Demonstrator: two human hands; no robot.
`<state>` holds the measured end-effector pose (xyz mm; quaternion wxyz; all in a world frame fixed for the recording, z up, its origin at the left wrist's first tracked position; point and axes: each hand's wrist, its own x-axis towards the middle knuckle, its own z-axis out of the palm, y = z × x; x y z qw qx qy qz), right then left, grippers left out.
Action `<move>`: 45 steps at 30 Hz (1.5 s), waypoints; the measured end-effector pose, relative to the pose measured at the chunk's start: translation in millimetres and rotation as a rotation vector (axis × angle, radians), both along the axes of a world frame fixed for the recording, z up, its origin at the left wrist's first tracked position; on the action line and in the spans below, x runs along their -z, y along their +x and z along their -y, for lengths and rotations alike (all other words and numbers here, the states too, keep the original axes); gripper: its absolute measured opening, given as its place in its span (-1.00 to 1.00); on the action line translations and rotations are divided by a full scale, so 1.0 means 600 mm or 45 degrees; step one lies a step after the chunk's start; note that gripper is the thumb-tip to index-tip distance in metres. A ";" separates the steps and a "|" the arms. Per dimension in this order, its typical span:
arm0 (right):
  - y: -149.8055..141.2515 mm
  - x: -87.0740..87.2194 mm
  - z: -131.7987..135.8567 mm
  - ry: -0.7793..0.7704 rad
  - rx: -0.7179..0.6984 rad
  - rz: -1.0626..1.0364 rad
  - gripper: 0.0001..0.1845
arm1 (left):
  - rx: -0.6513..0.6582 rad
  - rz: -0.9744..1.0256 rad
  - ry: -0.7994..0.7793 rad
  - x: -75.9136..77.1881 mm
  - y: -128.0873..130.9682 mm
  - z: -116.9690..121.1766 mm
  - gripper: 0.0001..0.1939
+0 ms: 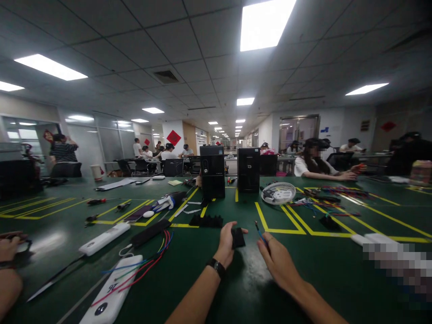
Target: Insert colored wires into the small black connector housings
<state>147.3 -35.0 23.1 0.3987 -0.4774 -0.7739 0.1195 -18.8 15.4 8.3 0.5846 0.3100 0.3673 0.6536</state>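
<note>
My left hand (227, 245), with a dark band on its wrist, grips a small black block (239, 237) just above the green table. To its right, my right hand (277, 261) is closed on a thin blue wire (259, 230), whose dark end points up and away from me. The wire's tip and the block are apart. Just beyond my left hand lies a row of black pieces (206, 220). Loose red, green and blue wires (148, 263) lie to the left, across a white power bank (114, 288).
Two black tower cases (212, 171) stand across the table (189, 274). A round white fan grille (278, 193) and wire bundles (334, 195) lie right. Another white power bank (104, 238) and screwdrivers (96, 201) lie left. A co-worker's hand (11, 252) is at the left edge.
</note>
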 end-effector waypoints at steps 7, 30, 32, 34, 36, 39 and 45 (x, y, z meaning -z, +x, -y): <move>0.008 0.010 -0.002 -0.003 -0.214 0.167 -0.47 | 0.086 -0.366 0.062 0.033 0.068 0.023 -0.62; -0.123 0.051 -0.232 0.085 -0.152 0.534 -0.78 | -0.040 -1.587 1.442 0.004 0.091 0.108 -0.69; -0.124 0.055 -0.239 0.097 -0.170 0.517 -0.78 | -0.021 -1.562 1.423 0.007 0.093 0.105 -0.65; -0.125 0.057 -0.243 0.094 -0.176 0.519 -0.78 | -0.006 -1.557 1.434 0.013 0.098 0.101 -0.63; -0.126 0.057 -0.245 0.086 -0.166 0.528 -0.77 | 0.013 -1.560 1.458 0.020 0.103 0.097 -0.62; -0.129 0.054 -0.243 0.060 -0.132 0.541 -0.77 | 0.059 -1.576 1.454 0.026 0.107 0.096 -0.60; -0.134 0.051 -0.242 0.023 -0.106 0.566 -0.77 | 0.143 -1.582 1.449 0.021 0.106 0.101 -0.59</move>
